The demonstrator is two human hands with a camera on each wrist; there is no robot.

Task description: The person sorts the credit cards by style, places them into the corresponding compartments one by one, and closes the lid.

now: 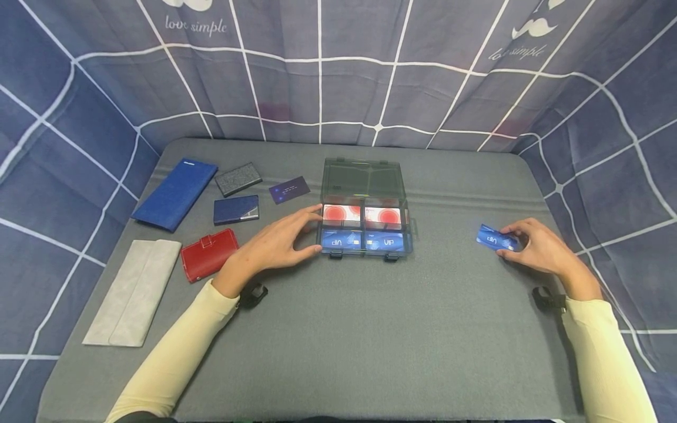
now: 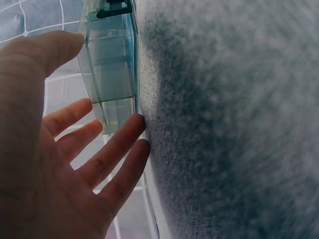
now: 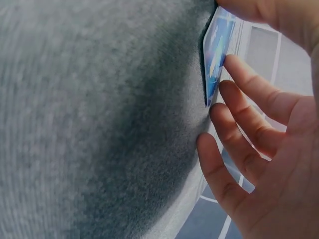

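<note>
A clear grey-green card box [image 1: 370,254] stands with its lid [image 1: 362,178] raised at the back. Red-and-white cards [image 1: 383,216] fill its rear compartments, and blue VIP cards [image 1: 338,239] the front ones. My left hand [image 1: 282,241] is at the box's left side, thumb and forefinger touching it, the other fingers spread and loose. Off to the right, a blue VIP card [image 1: 488,236] is pinched by its edges between the thumb and forefinger of my right hand [image 1: 539,247]. That card is at or just above the cloth; the right wrist view shows it edge-on [image 3: 217,55].
Left of the box lie a dark blue card [image 1: 289,190], a grey card case [image 1: 238,178], a navy card case [image 1: 235,210], a red wallet [image 1: 208,254], a blue long wallet [image 1: 176,192] and a pale grey envelope wallet [image 1: 132,292]. A checked curtain [image 1: 349,94] borders the table.
</note>
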